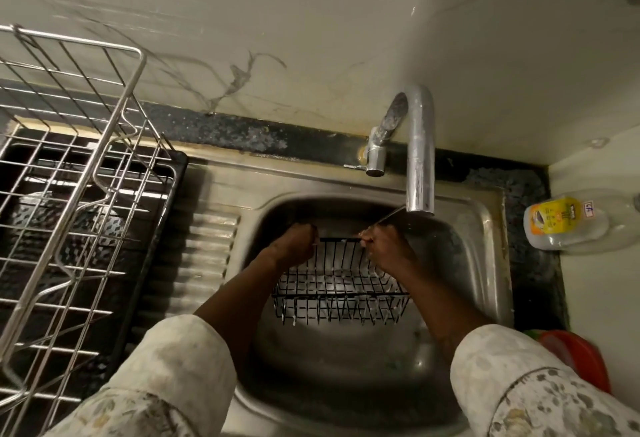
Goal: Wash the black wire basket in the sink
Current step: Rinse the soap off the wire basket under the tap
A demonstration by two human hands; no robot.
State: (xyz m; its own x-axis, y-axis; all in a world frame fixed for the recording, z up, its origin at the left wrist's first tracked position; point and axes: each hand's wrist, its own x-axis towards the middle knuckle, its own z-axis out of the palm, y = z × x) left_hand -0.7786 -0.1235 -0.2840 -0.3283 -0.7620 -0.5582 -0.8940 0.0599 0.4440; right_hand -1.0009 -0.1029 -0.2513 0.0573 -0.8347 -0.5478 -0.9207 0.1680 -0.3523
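The black wire basket (341, 284) hangs over the bowl of the steel sink (485, 228), with white suds clinging to its wires. My left hand (294, 240) grips the far rim at its left end. My right hand (384, 246) grips the same rim at its right end. The basket tilts with its open side toward me. The chrome tap (419, 159) ends just above my right hand; I cannot tell whether water runs from it.
A steel wire dish rack (76, 166) stands on a black tray at the left, beside the ribbed drainboard (207, 256). A dish soap bottle (564, 221) lies on the counter at the right. A red plastic thing (581, 357) sits at the lower right.
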